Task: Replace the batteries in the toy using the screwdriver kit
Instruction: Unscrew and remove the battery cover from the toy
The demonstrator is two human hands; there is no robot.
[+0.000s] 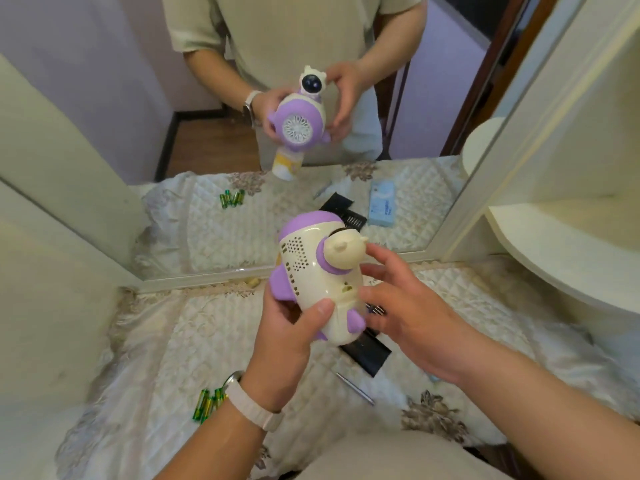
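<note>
the left hand (287,337) holds the toy (320,282) up in the air above the quilted surface (166,341), in front of a mirror (242,168). its grip is closed around the lower part of the toy: the thumb (317,315) presses on the cream shell and the other fingers go behind the purple side. a pale watch strap (254,405) is on this wrist.

the toy is cream and purple, with rows of small holes on the shell and a small cream figure with ears on a purple collar at the top, turned away from the camera.

the right hand (412,313) is just to the right of the toy. its grip is apart, the fingers spread; the fingertips (372,292) are touching or almost touching the cream shell, i cannot tell which.

below the right hand, on the surface, lies the black case of the screwdriver kit (369,353), partly hidden by the toy and the hand. a little nearer to the camera from it lies a thin metal screwdriver (356,389). left of the left wrist, on the surface, there is a small group of green batteries (207,403), lying close together.

the mirror shows the toy's front, with a round white grille, and both hands around it
</note>
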